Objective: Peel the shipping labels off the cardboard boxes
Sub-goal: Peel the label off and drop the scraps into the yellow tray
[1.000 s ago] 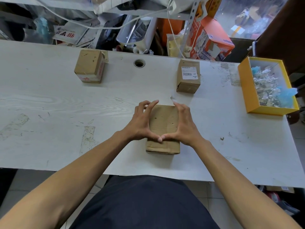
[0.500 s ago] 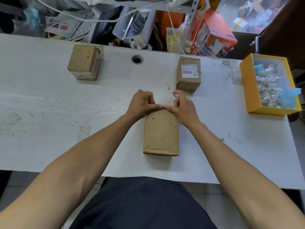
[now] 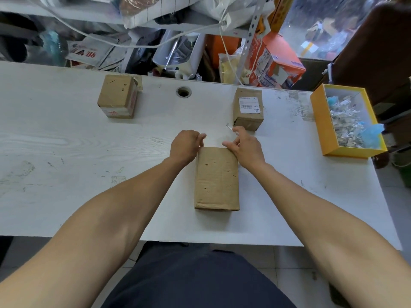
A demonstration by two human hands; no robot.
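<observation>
A plain brown cardboard box (image 3: 216, 178) lies in front of me on the white table (image 3: 66, 152), with no label on its top face. My left hand (image 3: 185, 145) is at the box's far left corner, fingers curled over the far edge. My right hand (image 3: 243, 145) is at the far right corner and pinches a small thin pale piece (image 3: 229, 126); I cannot tell what it is. Behind it stands a second box (image 3: 248, 112) with a white shipping label (image 3: 249, 104) on top. A third box (image 3: 117, 96) sits at the back left, with red print on its front.
A yellow tray (image 3: 320, 130) full of crumpled paper scraps stands at the right edge of the table. A cable hole (image 3: 183, 92) is in the table at the back. Cluttered shelves, cables and an orange carton (image 3: 278, 61) lie beyond the far edge.
Both hands slid from the top of the near box to its far edge, then moved slightly apart. More of the box's top face now shows.
</observation>
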